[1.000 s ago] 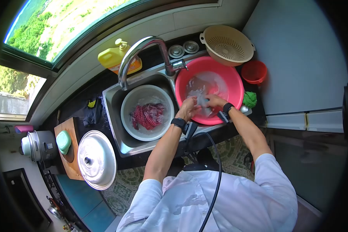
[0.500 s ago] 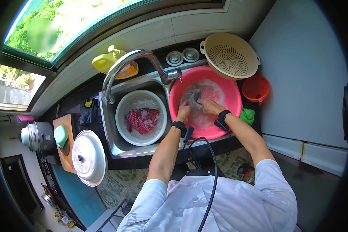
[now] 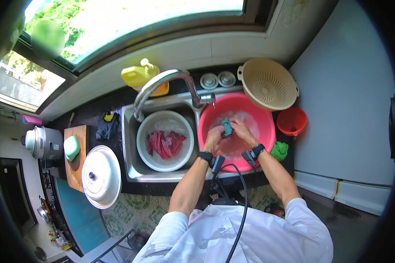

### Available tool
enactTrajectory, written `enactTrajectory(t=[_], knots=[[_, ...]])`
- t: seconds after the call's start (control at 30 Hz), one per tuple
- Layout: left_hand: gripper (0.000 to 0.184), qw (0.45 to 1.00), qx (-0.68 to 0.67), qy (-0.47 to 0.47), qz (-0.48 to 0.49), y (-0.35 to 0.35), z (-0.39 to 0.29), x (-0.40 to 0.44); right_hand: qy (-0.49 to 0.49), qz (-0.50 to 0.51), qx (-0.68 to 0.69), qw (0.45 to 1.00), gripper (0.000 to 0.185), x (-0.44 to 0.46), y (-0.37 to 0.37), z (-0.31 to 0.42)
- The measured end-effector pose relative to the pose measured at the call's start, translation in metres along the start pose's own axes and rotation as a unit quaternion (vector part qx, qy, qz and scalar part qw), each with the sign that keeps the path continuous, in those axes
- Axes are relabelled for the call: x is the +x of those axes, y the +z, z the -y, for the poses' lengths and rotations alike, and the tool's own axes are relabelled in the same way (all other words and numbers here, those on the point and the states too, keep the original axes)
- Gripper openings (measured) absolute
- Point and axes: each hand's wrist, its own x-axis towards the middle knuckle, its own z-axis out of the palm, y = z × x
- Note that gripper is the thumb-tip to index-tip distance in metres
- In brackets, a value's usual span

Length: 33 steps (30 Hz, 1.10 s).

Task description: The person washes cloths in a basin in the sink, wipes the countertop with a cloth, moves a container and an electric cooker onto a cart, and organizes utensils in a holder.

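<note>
Teal item (image 3: pixel 226 127), too small in view to name surely, is between your two hands, inside the pink basin (image 3: pixel 267 127). Its long axis runs about from the far rim toward the near rim, a little inclined, and its lower end is by the cloudy water. Your left hand (image 3: pixel 213 138) comes to it from the left side and your right hand (image 3: pixel 244 133) from the right; I cannot say that one is nearer. Both grips look closed on it, the fingers meeting its opposite sides, although the exact contact is hard to see.

The pink basin sits at the right part of the sink (image 3: pixel 175 176), set in the dark surface (image 3: pixel 149 187). By its left rim, in the sink's bowl, you have the grey basin (image 3: pixel 143 131) with red checked cloth (image 3: pixel 166 144). At its far right rim leans the beige colander (image 3: pixel 267 81); the small red basin (image 3: pixel 290 122) and the green bundle (image 3: pixel 279 151) stand along the surface's right edge. The faucet (image 3: pixel 186 74) rises behind, left of the pink basin.
</note>
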Motion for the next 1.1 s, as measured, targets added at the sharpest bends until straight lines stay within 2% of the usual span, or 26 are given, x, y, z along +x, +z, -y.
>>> enactTrajectory(t=[0.03,0.07,0.1,0.17,0.23,0.3,0.37,0.4,0.43,0.47,0.5,0.53,0.6,0.77,0.8,0.83,0.87,0.9,0.97,1.0,1.1], knots=[[0.017,0.999,0.035,0.025,0.003,0.0,-0.001,0.002,0.008,-0.017,0.111,0.994,0.026,0.002,-0.004,-0.003],[0.016,0.995,0.082,0.02,0.053,0.005,-0.011,-0.005,0.091,0.006,0.259,0.962,0.028,0.003,-0.007,0.006],[0.015,0.996,0.04,0.001,0.076,0.0,0.001,0.011,0.173,0.036,0.397,0.901,0.03,0.002,-0.009,0.015],[0.014,0.996,0.059,0.002,0.064,0.011,-0.005,0.002,0.172,0.04,0.419,0.891,0.023,-0.003,-0.006,0.024],[0.019,0.994,0.098,0.026,0.047,0.018,-0.012,-0.005,0.107,-0.014,0.33,0.938,0.015,-0.007,0.002,0.037],[0.024,0.979,0.195,0.057,-0.021,0.024,-0.018,-0.014,0.082,-0.051,0.242,0.965,0.014,-0.004,-0.003,0.017],[0.025,0.992,0.115,0.035,-0.021,0.027,-0.025,-0.025,0.058,-0.078,0.219,0.971,0.013,-0.004,0.0,0.017],[0.023,0.994,0.106,0.017,0.001,0.023,-0.024,-0.021,0.066,-0.064,0.12,0.988,0.016,-0.016,0.004,0.039],[0.031,0.999,0.02,-0.024,0.041,0.023,-0.024,-0.021,0.073,-0.052,0.019,0.996,0.018,-0.022,0.008,0.054],[0.034,0.997,-0.035,-0.025,0.068,0.019,-0.025,-0.019,-0.12,-0.065,-0.113,0.984,0.02,-0.003,0.009,0.004],[0.037,0.991,-0.09,-0.029,0.096,0.015,-0.024,-0.014,-0.127,-0.065,-0.115,0.983,0.02,-0.006,0.013,0.006],[0.037,0.991,-0.089,-0.024,0.099,0.017,-0.029,-0.017,-0.145,-0.059,-0.157,0.975,0.024,-0.013,0.019,0.013],[0.039,0.959,-0.239,-0.077,0.129,0.019,-0.037,-0.031,-0.043,-0.026,-0.063,0.997,0.033,-0.04,0.031,0.068],[0.042,0.975,-0.153,-0.079,0.138,0.012,-0.036,-0.045,-0.109,-0.068,-0.183,0.975,0.022,-0.022,0.012,0.044],[0.043,0.981,-0.109,-0.095,0.132,0.011,-0.036,-0.045,-0.037,-0.084,-0.014,0.996,0.022,-0.022,0.008,0.047],[0.044,0.984,-0.064,-0.111,0.127,0.011,-0.035,-0.044,0.038,-0.095,0.154,0.983,0.024,-0.021,0.005,0.05],[0.044,0.984,-0.064,-0.108,0.127,0.01,-0.034,-0.044,0.067,-0.114,0.196,0.972,0.026,-0.025,0.001,0.052],[0.042,0.99,-0.049,-0.095,0.087,0.009,-0.035,-0.047,0.065,-0.111,0.197,0.972,0.026,-0.025,-0.004,0.048],[0.036,0.997,-0.02,-0.068,0.007,0.008,-0.037,-0.053,0.11,-0.034,0.248,0.962,0.024,-0.026,-0.022,0.033],[0.036,0.998,-0.021,-0.067,0.006,0.007,-0.037,-0.054,0.126,-0.034,0.241,0.962,0.013,-0.028,-0.022,0.033],[0.033,0.997,-0.018,-0.07,0.002,0.007,-0.032,-0.055,0.174,-0.039,0.181,0.967,0.017,-0.034,-0.022,0.039]])
